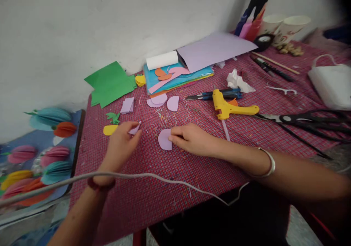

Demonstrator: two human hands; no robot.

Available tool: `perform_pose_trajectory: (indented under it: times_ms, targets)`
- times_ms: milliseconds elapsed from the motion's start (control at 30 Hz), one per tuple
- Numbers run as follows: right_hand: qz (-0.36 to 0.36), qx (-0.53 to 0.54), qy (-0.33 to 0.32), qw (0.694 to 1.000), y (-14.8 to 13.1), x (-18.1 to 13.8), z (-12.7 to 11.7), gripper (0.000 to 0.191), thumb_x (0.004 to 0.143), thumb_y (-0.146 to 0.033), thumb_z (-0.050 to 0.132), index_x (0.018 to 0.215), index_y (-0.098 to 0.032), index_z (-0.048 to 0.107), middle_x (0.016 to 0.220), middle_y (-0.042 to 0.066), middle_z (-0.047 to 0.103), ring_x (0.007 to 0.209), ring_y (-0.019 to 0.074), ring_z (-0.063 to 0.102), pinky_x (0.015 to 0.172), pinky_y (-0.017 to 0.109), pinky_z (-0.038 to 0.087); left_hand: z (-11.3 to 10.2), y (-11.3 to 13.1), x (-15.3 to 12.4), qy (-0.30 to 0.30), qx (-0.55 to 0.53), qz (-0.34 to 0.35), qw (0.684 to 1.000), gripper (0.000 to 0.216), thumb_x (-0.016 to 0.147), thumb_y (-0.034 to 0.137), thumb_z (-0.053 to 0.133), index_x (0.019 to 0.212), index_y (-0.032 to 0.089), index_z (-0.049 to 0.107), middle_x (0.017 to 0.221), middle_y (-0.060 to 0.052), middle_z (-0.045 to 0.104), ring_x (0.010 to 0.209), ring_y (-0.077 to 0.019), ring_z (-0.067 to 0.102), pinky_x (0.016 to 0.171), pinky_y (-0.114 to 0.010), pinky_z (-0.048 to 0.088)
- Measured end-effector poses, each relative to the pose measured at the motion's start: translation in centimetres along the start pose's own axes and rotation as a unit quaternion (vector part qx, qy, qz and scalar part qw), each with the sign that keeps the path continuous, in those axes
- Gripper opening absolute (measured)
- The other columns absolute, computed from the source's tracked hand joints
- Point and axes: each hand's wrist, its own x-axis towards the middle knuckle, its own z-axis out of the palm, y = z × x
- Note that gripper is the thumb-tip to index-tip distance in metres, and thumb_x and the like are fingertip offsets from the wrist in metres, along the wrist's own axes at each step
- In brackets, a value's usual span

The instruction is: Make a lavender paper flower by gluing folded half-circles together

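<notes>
My right hand point(193, 139) pinches the straight edge of a rounded lilac paper piece point(164, 140) between thumb and fingers, low over the checked cloth. To its left, my left hand point(120, 142) has thumb and fingers closed around a small folded lilac paper piece point(134, 130). Beyond the hands lie a pair of overlapping lilac half-rounds point(159, 100), a separate lilac half-round point(172, 103) and a small stack of lilac rectangles point(127, 105). A yellow paper piece point(110, 130) and green paper leaves point(112, 117) are beside my left hand.
A yellow glue gun point(233, 109), a blue cutter point(203, 95) and black scissors point(309, 120) lie right. Green sheets point(109, 85) and a large lilac sheet point(216, 50) are behind. A white cable point(164, 180) crosses in front. Paper ornaments point(55, 156) sit left.
</notes>
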Motion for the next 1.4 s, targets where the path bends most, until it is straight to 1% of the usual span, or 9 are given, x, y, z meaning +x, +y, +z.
perform_pose_trajectory:
  times_ms: [133, 300, 500, 767, 900, 1133, 1200, 1300, 1400]
  targets:
    - [-0.012, -0.035, -0.004, 0.999, 0.0, 0.1, -0.2, 0.023, 0.094, -0.025, 0.049, 0.076, -0.015, 0.059, 0.068, 0.000, 0.056, 0.061, 0.0091, 0.043, 0.060, 0.025, 0.024, -1.5, -3.6, 6.1, 0.046, 0.110, -0.099, 0.988, 0.036, 0.081, 0.037, 0.057, 0.108, 0.016, 0.066, 0.110, -0.012, 0.071, 0.099, -0.0268, 0.066, 0.092, -0.042, 0.050]
    - [-0.027, -0.049, -0.001, 0.998, -0.1, 0.1, -0.6, 0.021, 0.094, -0.024, 0.049, 0.080, -0.015, 0.062, 0.075, 0.003, 0.062, 0.065, 0.0105, 0.046, 0.061, 0.025, 0.026, 0.5, -5.2, 10.6, 0.035, 0.153, -0.129, 0.979, 0.041, 0.079, 0.040, 0.060, 0.108, 0.012, 0.066, 0.110, -0.017, 0.071, 0.099, -0.0292, 0.066, 0.090, -0.041, 0.050]
    - [-0.024, -0.072, 0.010, 0.997, -0.4, 0.1, -1.3, 0.024, 0.097, -0.028, 0.047, 0.084, -0.016, 0.062, 0.080, 0.004, 0.066, 0.067, 0.0111, 0.049, 0.062, 0.025, 0.027, 1.4, -5.9, 10.7, 0.007, 0.188, -0.134, 0.973, 0.031, 0.081, 0.042, 0.056, 0.091, 0.016, 0.070, 0.093, -0.012, 0.074, 0.088, -0.0268, 0.067, 0.083, -0.038, 0.049]
    - [-0.037, -0.099, 0.022, 0.994, 0.1, 0.3, -0.7, 0.026, 0.097, -0.030, 0.046, 0.087, -0.016, 0.064, 0.084, 0.006, 0.069, 0.067, 0.0125, 0.050, 0.061, 0.028, 0.024, 1.4, -5.2, 10.9, 0.015, 0.231, -0.137, 0.963, 0.036, 0.080, 0.047, 0.057, 0.089, 0.016, 0.071, 0.091, -0.013, 0.074, 0.090, -0.0306, 0.067, 0.081, -0.039, 0.048]
    - [-0.026, -0.115, 0.031, 0.993, 0.6, 0.6, -1.1, 0.025, 0.097, -0.030, 0.046, 0.088, -0.016, 0.065, 0.081, 0.005, 0.068, 0.066, 0.0127, 0.050, 0.060, 0.028, 0.023, 1.6, -4.8, 11.0, 0.025, 0.231, -0.150, 0.961, 0.030, 0.083, 0.038, 0.053, 0.089, 0.015, 0.071, 0.087, -0.013, 0.073, 0.089, -0.0293, 0.067, 0.082, -0.041, 0.048]
    - [-0.007, -0.132, 0.032, 0.991, 1.0, 0.9, -2.2, 0.023, 0.095, -0.022, 0.044, 0.093, -0.017, 0.066, 0.091, 0.006, 0.071, 0.074, 0.0145, 0.056, 0.064, 0.027, 0.028, 2.0, -0.4, 7.3, 0.015, 0.150, -0.063, 0.987, 0.039, 0.084, 0.040, 0.055, 0.106, 0.010, 0.067, 0.109, -0.016, 0.068, 0.104, -0.0287, 0.061, 0.094, -0.044, 0.046]
    - [-0.002, -0.136, 0.034, 0.990, 1.0, 0.9, -2.2, 0.023, 0.095, -0.023, 0.044, 0.092, -0.017, 0.066, 0.090, 0.006, 0.071, 0.074, 0.0151, 0.056, 0.064, 0.028, 0.028, 2.6, 1.3, 4.9, -0.042, 0.099, -0.027, 0.994, 0.042, 0.084, 0.047, 0.055, 0.108, 0.015, 0.066, 0.100, -0.010, 0.070, 0.086, -0.0220, 0.064, 0.083, -0.038, 0.051]
    - [0.007, -0.139, 0.037, 0.990, 0.9, 0.8, -2.2, 0.024, 0.095, -0.024, 0.043, 0.093, -0.016, 0.067, 0.090, 0.007, 0.071, 0.075, 0.0159, 0.057, 0.063, 0.029, 0.027, 3.6, 3.0, 1.5, -0.159, -0.010, 0.014, 0.987, 0.056, 0.067, 0.045, 0.073, 0.115, 0.019, 0.064, 0.095, -0.005, 0.068, 0.075, -0.0183, 0.062, 0.071, -0.034, 0.053]
    - [0.010, -0.131, 0.040, 0.991, 0.9, 0.8, -2.2, 0.025, 0.095, -0.024, 0.044, 0.093, -0.016, 0.067, 0.090, 0.008, 0.071, 0.074, 0.0161, 0.056, 0.062, 0.029, 0.027, 4.1, 3.7, -0.4, -0.239, -0.196, -0.052, 0.950, 0.049, 0.061, 0.035, 0.076, 0.105, 0.019, 0.064, 0.085, -0.003, 0.067, 0.073, -0.0174, 0.062, 0.066, -0.031, 0.052]
